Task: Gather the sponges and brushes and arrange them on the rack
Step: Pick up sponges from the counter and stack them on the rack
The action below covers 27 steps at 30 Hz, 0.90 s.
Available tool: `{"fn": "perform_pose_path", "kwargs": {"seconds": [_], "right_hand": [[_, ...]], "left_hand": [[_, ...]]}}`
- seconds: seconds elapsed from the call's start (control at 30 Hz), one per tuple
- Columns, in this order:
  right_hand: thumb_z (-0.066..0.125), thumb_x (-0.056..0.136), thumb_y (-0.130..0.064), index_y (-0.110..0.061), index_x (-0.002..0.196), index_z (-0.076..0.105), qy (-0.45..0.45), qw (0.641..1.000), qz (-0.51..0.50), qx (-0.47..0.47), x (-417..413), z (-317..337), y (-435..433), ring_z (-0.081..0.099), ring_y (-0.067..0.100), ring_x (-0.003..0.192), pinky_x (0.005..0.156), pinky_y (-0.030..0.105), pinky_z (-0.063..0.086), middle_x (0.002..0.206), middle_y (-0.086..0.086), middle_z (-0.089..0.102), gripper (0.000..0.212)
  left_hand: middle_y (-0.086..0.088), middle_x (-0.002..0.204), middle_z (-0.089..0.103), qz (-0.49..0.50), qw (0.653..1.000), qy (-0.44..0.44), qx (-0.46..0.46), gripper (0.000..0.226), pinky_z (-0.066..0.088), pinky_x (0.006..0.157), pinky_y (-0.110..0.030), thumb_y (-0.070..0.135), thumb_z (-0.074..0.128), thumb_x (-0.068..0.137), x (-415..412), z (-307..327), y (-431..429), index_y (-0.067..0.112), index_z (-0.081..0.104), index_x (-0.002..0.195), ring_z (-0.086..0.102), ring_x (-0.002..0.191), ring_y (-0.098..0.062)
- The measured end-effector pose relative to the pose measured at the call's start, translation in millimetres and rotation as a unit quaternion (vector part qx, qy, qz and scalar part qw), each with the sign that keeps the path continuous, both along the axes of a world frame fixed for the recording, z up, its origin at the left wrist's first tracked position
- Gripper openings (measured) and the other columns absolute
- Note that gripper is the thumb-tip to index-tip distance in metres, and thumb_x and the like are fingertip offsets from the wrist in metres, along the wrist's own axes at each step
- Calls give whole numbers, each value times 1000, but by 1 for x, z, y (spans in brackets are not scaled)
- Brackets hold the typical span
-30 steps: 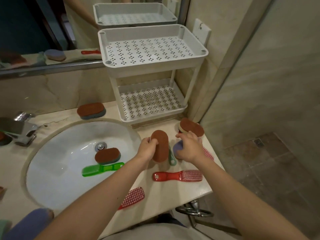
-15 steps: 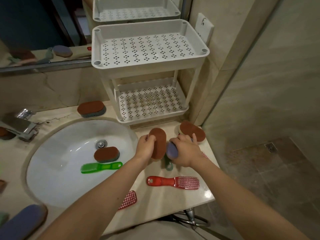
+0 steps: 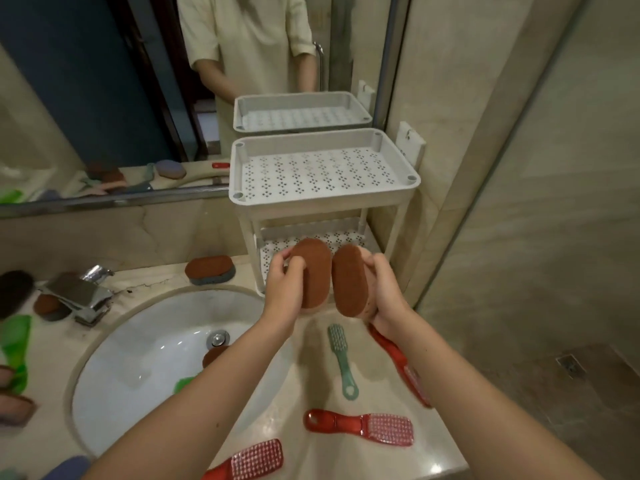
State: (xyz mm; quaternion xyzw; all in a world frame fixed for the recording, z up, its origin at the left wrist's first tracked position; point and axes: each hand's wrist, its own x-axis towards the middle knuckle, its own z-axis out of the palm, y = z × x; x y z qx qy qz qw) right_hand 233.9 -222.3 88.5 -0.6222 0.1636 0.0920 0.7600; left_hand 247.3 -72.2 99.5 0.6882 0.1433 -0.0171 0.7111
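Observation:
My left hand (image 3: 283,285) grips an oval brown sponge (image 3: 313,271) held on edge. My right hand (image 3: 388,292) grips a second brown sponge (image 3: 348,280) right beside it. Both sponges hang above the counter, in front of the lower shelf (image 3: 346,239) of the white two-tier rack (image 3: 325,199). Nothing lies on the top shelf. On the counter below lie a green brush (image 3: 341,358), two red brushes (image 3: 360,427) (image 3: 403,367) and a third red brush (image 3: 247,460) at the front edge. Another brown sponge (image 3: 209,270) lies left of the rack.
The white sink (image 3: 152,368) holds a brown sponge (image 3: 213,355) and a green brush (image 3: 183,384), both partly hidden by my left arm. A chrome tap (image 3: 81,297) stands at the left, with more sponges and a green brush around it. A mirror rises behind; a wall stands at the right.
Both hands have risen from the counter toward the rack's lower shelf. My right hand now holds a brown sponge rather than the purple-sided thing seen earlier. The view has tilted up.

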Motion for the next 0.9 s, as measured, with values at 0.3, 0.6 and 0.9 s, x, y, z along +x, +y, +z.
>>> {"fn": "perform_pose_path", "kwargs": {"seconds": [0.3,0.6,0.9], "right_hand": [[35,90,-55,-36,86,73,-111,994,25,-1,22,79,7,69,6,72,54,26,51,79,-10,72,43],[62,75,-60,-37,81,73,-124,990,69,15,43,133,2,71,27,93,78,57,57,90,2,73,26],[59,84,-49,-25,97,68,-106,992,47,-59,98,153,26,71,21,84,68,40,61,93,4,74,29]], "left_hand": [[5,99,59,-8,998,-62,-6,25,45,68,-29,26,43,95,16,80,14,22,54,117,57,89,-11],[-1,100,57,-44,997,-70,-11,18,50,75,-40,34,40,94,29,121,22,28,55,101,57,93,-20],[-7,140,40,-50,987,-79,128,41,44,93,-37,34,43,97,83,143,40,22,45,136,50,118,-24]]}}
